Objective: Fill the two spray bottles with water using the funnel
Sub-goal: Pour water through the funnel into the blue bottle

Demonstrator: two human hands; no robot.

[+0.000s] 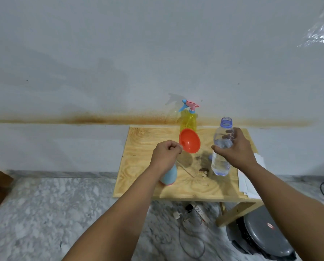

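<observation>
A small wooden table (pixel 142 147) stands against the wall. My left hand (pixel 166 157) pinches the rim tab of an orange funnel (pixel 189 141) and holds it tilted above the table. Below that hand stands a light blue spray bottle (pixel 169 176); its top is hidden by my hand. A yellow spray bottle (pixel 189 120) with a pink and blue trigger head stands at the table's back edge. My right hand (pixel 234 147) grips an uncapped clear water bottle (pixel 221 162), partly filled and held upright just off the table.
White papers (pixel 249 178) lie on the table's right edge. A small brown and white object (pixel 204 171) lies mid-table. Under the table are cables and a plug (pixel 193 213) and a dark round lidded appliance (pixel 263 234) on the marble floor. A wooden edge shows at far left.
</observation>
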